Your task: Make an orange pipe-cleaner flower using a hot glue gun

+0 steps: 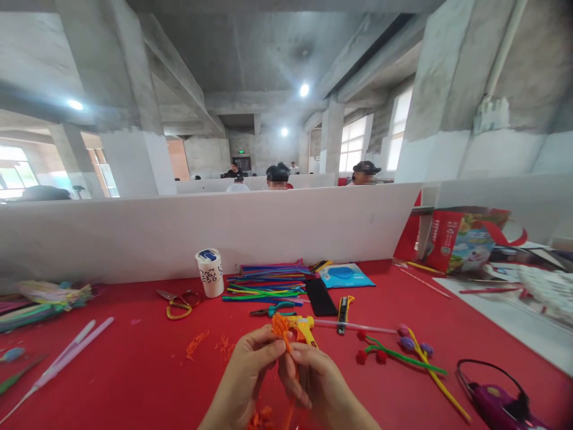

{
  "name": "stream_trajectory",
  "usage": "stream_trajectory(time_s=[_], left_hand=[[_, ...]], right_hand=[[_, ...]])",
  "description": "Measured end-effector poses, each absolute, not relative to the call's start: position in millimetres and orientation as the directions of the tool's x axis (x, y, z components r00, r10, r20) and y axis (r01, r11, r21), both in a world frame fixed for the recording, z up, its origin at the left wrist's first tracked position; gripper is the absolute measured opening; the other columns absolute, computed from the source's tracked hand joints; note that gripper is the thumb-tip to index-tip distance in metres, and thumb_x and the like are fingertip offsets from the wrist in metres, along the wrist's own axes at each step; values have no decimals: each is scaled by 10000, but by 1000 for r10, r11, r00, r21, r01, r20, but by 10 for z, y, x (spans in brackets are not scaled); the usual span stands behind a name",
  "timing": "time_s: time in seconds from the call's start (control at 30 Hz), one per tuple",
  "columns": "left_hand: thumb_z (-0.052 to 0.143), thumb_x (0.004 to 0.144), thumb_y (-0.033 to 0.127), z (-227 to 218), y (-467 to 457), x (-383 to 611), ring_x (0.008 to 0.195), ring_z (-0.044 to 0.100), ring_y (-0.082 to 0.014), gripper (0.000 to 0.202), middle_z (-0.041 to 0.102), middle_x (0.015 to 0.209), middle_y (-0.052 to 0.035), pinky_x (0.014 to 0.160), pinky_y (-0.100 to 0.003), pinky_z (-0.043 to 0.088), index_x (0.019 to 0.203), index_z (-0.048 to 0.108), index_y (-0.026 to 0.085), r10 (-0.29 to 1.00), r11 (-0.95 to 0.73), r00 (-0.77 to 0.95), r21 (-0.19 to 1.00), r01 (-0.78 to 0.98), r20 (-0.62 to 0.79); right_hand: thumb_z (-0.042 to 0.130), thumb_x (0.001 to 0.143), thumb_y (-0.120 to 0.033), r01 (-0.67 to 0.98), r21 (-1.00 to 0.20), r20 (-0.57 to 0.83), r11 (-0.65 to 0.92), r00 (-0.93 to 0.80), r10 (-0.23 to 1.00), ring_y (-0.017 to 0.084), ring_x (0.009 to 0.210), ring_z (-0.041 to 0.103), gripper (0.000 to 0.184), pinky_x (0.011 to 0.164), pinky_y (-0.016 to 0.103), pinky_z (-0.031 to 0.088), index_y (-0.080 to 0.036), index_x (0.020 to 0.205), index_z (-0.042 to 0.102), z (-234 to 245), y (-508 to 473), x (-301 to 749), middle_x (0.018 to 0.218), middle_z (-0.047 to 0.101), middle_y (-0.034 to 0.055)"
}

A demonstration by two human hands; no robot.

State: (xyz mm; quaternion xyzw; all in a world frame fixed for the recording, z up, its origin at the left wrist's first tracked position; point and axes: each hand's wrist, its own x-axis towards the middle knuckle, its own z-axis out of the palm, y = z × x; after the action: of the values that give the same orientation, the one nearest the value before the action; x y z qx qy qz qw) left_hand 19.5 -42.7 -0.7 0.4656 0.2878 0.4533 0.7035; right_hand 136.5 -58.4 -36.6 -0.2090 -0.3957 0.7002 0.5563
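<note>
Both my hands meet low in the middle of the view over the red table [134,370]. My left hand [246,373] pinches an orange pipe cleaner [281,328] whose curled top sticks up above my fingers. My right hand [313,376] is closed on the same orange piece just below, thumb against thumb. Directly behind the hands lies a yellow glue gun [304,327]. Orange scraps [262,417] lie under my wrists.
Behind the hands lie a pile of coloured pipe cleaners [268,280], a white cup [210,273], scissors [176,301], pliers [275,309], a black case [320,297] and a yellow cutter [342,310]. Pipe-cleaner flowers [403,352] lie right. A white partition [224,230] closes the back; people sit beyond.
</note>
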Motion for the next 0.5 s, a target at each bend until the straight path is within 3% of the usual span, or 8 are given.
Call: stream_trajectory(time_s=[0.17, 0.33, 0.5], left_hand=[[695, 624, 208, 11, -509, 182, 491, 541, -134, 109, 601, 511, -15, 523, -227, 400, 599, 635, 120, 901, 172, 434, 910, -377, 10], [707, 608, 276, 6, -525, 159, 480, 510, -125, 170, 551, 528, 10, 490, -226, 379, 575, 614, 138, 896, 77, 439, 951, -299, 65], [659, 615, 117, -54, -512, 158, 563, 481, -126, 91, 524, 585, 14, 531, -210, 376, 557, 603, 160, 911, -280, 280, 952, -120, 304]], right_hand=[[445, 674, -362, -631, -770, 152, -93, -324, 934, 57, 300, 242, 290, 372, 191, 232, -177, 451, 458, -438, -679, 1300, 289, 266, -75], [433, 668, -400, -567, -818, 113, -97, -324, 939, 61, 315, 233, 315, 374, 191, 231, -196, 431, 401, -471, -730, 1323, 285, 230, -80], [528, 691, -409, -356, -934, 72, -13, -225, 972, 42, 326, 262, 256, 345, 180, 186, -167, 613, 505, -518, -713, 1398, 439, 418, -64]])
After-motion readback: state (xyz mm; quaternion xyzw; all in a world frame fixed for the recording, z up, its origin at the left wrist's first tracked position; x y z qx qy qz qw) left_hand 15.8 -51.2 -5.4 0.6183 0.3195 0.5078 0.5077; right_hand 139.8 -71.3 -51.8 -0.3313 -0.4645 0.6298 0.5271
